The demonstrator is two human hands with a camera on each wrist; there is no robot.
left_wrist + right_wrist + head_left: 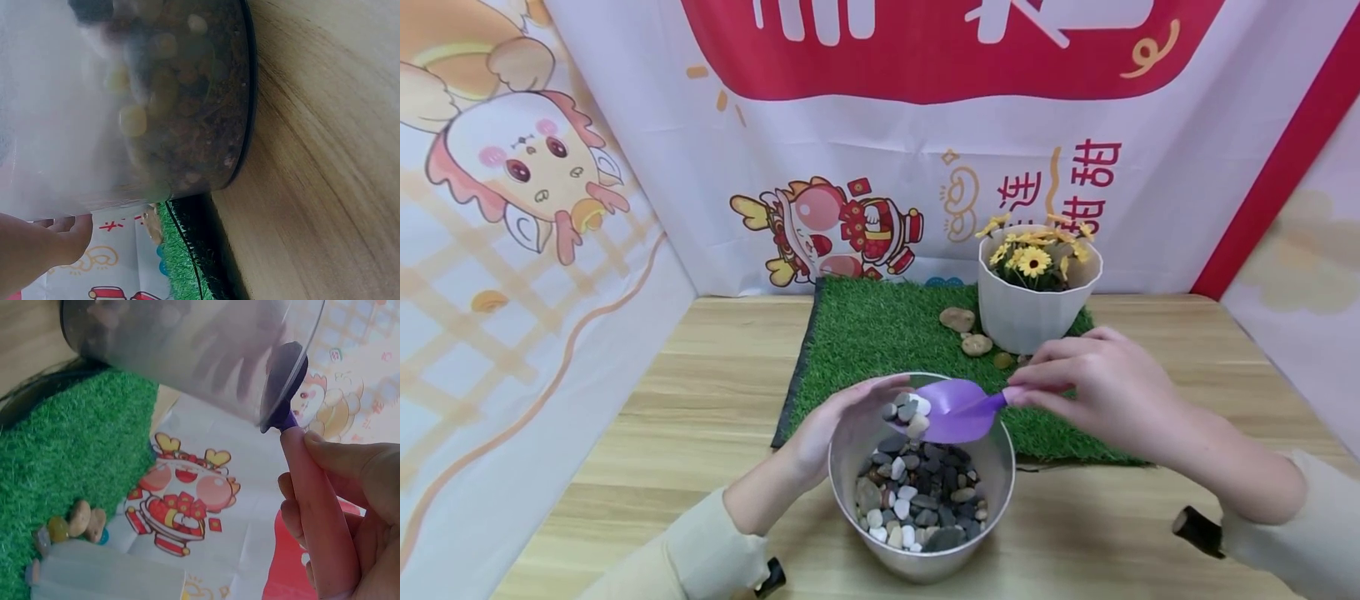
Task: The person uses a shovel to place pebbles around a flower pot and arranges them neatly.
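A translucent bucket stands upright on the table, holding many grey, white and tan pebbles. My left hand lies against the bucket's left side, its fairly straight fingers spread on the outer wall; through the plastic they show in the right wrist view. With my right hand I grip the pink handle of a small trowel. Its purple blade is over the bucket's far rim, with several grey and white pebbles at the tip.
Behind the bucket lies a green turf mat. On it a white pot of yellow flowers stands at the back right, with several stones beside it. Printed cloth walls surround the wooden table.
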